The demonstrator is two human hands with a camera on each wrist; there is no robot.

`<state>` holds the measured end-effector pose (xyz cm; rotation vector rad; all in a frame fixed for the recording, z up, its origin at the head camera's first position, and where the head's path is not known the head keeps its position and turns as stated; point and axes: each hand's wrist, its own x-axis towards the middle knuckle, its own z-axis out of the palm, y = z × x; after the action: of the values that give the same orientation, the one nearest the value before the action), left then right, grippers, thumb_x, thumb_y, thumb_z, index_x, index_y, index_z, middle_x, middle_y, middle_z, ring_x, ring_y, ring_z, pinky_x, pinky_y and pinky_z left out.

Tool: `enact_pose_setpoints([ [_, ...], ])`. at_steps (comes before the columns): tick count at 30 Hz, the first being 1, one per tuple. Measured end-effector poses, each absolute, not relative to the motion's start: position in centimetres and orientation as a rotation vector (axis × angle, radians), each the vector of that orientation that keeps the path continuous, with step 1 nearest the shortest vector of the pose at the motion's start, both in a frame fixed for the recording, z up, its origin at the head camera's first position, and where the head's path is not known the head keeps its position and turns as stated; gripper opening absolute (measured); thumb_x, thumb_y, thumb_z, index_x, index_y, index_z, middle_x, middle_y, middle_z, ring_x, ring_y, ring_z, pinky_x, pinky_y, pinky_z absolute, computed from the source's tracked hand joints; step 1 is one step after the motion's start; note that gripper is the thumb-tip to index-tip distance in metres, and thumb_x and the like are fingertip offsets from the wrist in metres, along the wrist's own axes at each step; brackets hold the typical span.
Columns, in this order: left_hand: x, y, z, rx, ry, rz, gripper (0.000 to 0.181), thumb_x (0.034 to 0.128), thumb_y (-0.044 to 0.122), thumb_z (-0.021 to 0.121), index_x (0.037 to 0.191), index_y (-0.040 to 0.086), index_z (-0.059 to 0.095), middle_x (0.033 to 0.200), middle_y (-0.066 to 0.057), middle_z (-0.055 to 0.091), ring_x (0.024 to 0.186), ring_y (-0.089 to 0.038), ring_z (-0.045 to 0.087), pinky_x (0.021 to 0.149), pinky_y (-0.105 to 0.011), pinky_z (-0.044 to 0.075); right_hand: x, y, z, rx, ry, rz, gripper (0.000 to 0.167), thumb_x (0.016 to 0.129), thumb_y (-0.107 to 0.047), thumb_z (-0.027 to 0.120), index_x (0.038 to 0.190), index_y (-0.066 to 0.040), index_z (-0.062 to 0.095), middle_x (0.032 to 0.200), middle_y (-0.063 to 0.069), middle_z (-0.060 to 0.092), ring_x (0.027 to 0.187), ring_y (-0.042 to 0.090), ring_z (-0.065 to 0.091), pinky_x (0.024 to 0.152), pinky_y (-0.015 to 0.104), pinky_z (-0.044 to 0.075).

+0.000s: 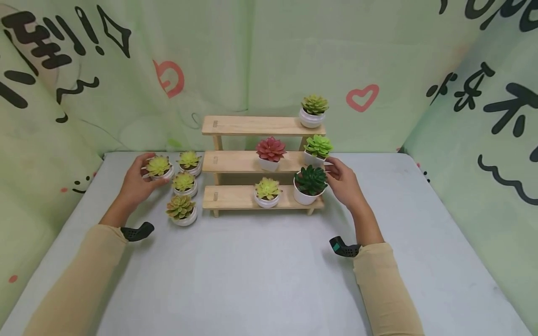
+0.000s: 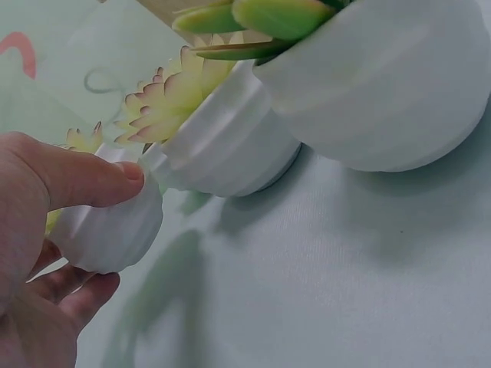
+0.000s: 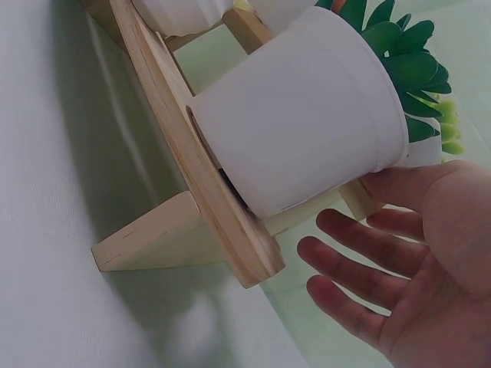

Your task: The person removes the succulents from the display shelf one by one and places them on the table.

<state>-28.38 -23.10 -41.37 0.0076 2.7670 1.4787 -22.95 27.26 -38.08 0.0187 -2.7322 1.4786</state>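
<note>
My left hand point(image 1: 135, 182) grasped a small white pot point(image 2: 115, 230) between thumb and fingers, at the left of the head frame; it contained a yellow-green succulent point(image 1: 158, 165). Right of centre, my right hand point(image 1: 345, 184) was released, its fingers loosely spread beside the pot of the bright green succulent point(image 1: 318, 145); I couldn't tell whether the thumb touched it.

Just below in the frame, a deep white pot point(image 1: 303, 198) held a dark green succulent point(image 1: 311, 180) on the lowest tier of the wooden stand point(image 1: 229, 161). A second pot point(image 1: 266, 202) there carried a pale succulent point(image 1: 267, 188). On the middle tier, the red succulent point(image 1: 271, 148) sat in its own white pot left of the bright green one; the top tier's right end bore a potted green rosette point(image 1: 315, 104).

Between my left hand and the stand, three potted succulents point(image 1: 180, 206) stood upright on the white table point(image 1: 252, 270).
</note>
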Motion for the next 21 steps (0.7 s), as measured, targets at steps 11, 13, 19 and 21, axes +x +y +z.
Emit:
enact_pose_setpoints([
  [11, -28.3, -23.2, -42.3, 0.053, 2.748, 1.47, 0.086, 0.0858, 0.013, 0.073, 0.153, 0.014, 0.019, 0.15, -0.025, 0.029, 0.134, -0.043, 0.036, 0.107, -0.057, 0.039, -23.0, 27.3, -38.2, 0.04, -2.731, 1.463, 0.049, 0.101, -0.014, 0.048, 0.147, -0.002, 0.034, 0.136, 0.026, 0.054, 0.126, 0.037, 0.054, 0.107, 0.049, 0.044],
  [13, -28.2, -23.1, -42.4, 0.056, 2.746, 1.466, 0.086, 0.086, 0.013, 0.073, 0.153, 0.014, 0.019, 0.15, -0.025, 0.029, 0.134, -0.044, 0.036, 0.107, -0.057, 0.039, -23.1, 27.4, -38.2, 0.036, -2.73, 1.465, 0.049, 0.101, -0.015, 0.048, 0.147, -0.002, 0.035, 0.136, 0.025, 0.054, 0.126, 0.036, 0.054, 0.107, 0.049, 0.044],
  [19, -28.0, -22.9, -42.5, 0.058, 2.742, 1.447, 0.084, 0.0867, 0.011, 0.072, 0.153, 0.014, 0.019, 0.151, -0.026, 0.029, 0.135, -0.045, 0.035, 0.107, -0.058, 0.038, -23.1, 27.4, -38.3, 0.027, -2.728, 1.483, 0.05, 0.101, -0.016, 0.049, 0.147, -0.003, 0.035, 0.136, 0.025, 0.054, 0.126, 0.036, 0.054, 0.108, 0.048, 0.043],
  [21, -28.0, -22.9, -42.6, 0.07, 2.741, 1.447, 0.084, 0.0865, 0.009, 0.071, 0.153, 0.013, 0.019, 0.151, -0.026, 0.029, 0.134, -0.044, 0.036, 0.107, -0.058, 0.039, -23.0, 27.4, -38.3, 0.025, -2.729, 1.483, 0.05, 0.101, -0.016, 0.049, 0.147, -0.004, 0.035, 0.136, 0.025, 0.054, 0.126, 0.036, 0.054, 0.108, 0.049, 0.043],
])
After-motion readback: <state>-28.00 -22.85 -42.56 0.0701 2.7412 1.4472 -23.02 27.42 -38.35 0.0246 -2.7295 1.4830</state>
